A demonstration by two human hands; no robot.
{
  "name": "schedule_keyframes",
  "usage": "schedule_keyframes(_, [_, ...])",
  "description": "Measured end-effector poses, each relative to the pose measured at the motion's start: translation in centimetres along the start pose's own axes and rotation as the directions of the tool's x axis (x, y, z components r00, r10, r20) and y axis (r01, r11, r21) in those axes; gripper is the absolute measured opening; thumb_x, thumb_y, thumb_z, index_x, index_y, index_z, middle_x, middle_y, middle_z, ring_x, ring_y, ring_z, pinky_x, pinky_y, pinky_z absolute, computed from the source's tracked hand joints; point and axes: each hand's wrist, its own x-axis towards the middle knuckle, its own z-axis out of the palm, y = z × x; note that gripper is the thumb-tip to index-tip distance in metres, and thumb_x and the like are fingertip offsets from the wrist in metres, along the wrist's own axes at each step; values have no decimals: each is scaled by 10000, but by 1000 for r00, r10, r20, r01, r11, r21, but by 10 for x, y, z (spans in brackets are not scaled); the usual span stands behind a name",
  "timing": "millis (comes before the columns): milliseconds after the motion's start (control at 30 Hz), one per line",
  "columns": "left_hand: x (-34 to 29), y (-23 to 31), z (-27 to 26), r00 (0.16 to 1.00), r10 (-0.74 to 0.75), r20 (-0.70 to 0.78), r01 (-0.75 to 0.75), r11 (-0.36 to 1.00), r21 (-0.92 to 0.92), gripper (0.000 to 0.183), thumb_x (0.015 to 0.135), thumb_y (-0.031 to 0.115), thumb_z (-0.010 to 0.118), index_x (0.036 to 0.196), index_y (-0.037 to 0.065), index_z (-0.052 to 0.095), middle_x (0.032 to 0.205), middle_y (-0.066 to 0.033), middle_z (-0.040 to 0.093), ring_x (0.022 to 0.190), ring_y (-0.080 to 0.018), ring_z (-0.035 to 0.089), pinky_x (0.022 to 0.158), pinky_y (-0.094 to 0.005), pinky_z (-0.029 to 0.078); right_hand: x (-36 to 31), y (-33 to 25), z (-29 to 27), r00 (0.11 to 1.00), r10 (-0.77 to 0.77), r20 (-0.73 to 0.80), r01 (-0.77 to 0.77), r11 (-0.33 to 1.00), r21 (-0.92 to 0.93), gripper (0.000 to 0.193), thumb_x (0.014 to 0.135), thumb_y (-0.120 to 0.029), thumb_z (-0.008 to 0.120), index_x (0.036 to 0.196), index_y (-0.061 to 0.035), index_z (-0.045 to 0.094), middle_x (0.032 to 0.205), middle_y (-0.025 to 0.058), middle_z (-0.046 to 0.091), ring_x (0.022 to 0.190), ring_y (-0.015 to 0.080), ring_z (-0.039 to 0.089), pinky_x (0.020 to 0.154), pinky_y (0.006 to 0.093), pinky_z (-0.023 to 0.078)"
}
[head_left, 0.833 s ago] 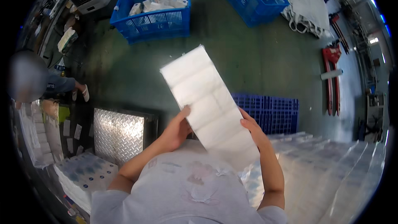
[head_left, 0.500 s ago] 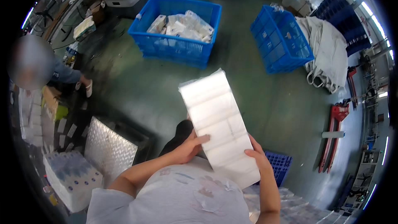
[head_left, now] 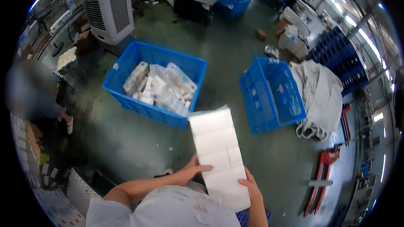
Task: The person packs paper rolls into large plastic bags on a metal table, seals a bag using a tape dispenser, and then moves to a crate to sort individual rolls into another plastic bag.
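A long white pack (head_left: 219,147), wrapped in clear film and ribbed crosswise like a row of paper rolls, is held at a slant in front of my body. My left hand (head_left: 191,172) grips its left edge, thumb on top and fingers underneath. Lower down, my right hand (head_left: 251,185) clasps the right edge with its thumb also on the upper face. Just beyond the pack's far end is a blue plastic crate (head_left: 139,108) holding several white film-wrapped packs (head_left: 160,86) in a loose heap. The pack's far end overlaps the crate's near corner in view; I cannot tell whether they touch.
A second blue crate (head_left: 261,101) stands to the right, beside crumpled pale sacks (head_left: 317,96). Farther right is a red pallet truck (head_left: 322,172). An air cooler (head_left: 105,12) stands at the back left. At the left edge is another person (head_left: 54,105).
My view has tilted up and shifted, so the crates sit lower in it and more of the far floor shows. Both hands still hold the pack, which is slightly more upright in view.
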Motion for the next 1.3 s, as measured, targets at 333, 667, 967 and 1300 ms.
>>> schedule_keyframes(333, [214, 144, 48, 957, 267, -109, -289, 884, -368, 611, 766, 99, 619, 1318, 14, 373, 1299, -106, 482, 1192, -275, 453, 1022, -418, 337, 261, -222, -80, 942, -1, 337, 180, 845, -503, 580, 893, -188, 538, 1393, -3, 307, 1357, 157, 419, 1255, 245, 401, 1031, 328, 315])
schedule_keyframes(667, [434, 286, 61, 903, 351, -248, -426, 804, -414, 591, 710, 98, 588, 1266, 15, 404, 1227, -137, 525, 1165, -306, 484, 1035, -500, 326, 521, -389, -25, 401, -456, 795, 719, -381, -581, 621, 877, -415, 502, 1352, -36, 373, 1443, 185, 278, 1342, 329, 243, 1078, 464, 201])
schedule_keyframes(967, [769, 437, 21, 996, 83, 45, -78, 991, -104, 483, 833, 376, 553, 1148, 13, 507, 1082, -105, 610, 928, -208, 586, 815, -332, 467, 826, -449, -165, 677, 434, 595, 220, 652, -725, 582, 876, -355, 563, 1331, -37, 388, 1398, 172, 363, 1250, 270, 408, 1020, 386, 336])
schedule_keyframes(1300, [935, 467, -40, 812, -18, -583, 546, 373, 750, 724, 777, 680, 451, 1110, 57, 611, 1150, -178, 576, 1125, -323, 503, 920, -508, 392, 980, -349, -237, 554, 521, 649, 531, 379, -758, 377, 771, -142, 612, 1114, -16, 518, 1086, 145, 567, 1037, 230, 542, 896, 360, 430])
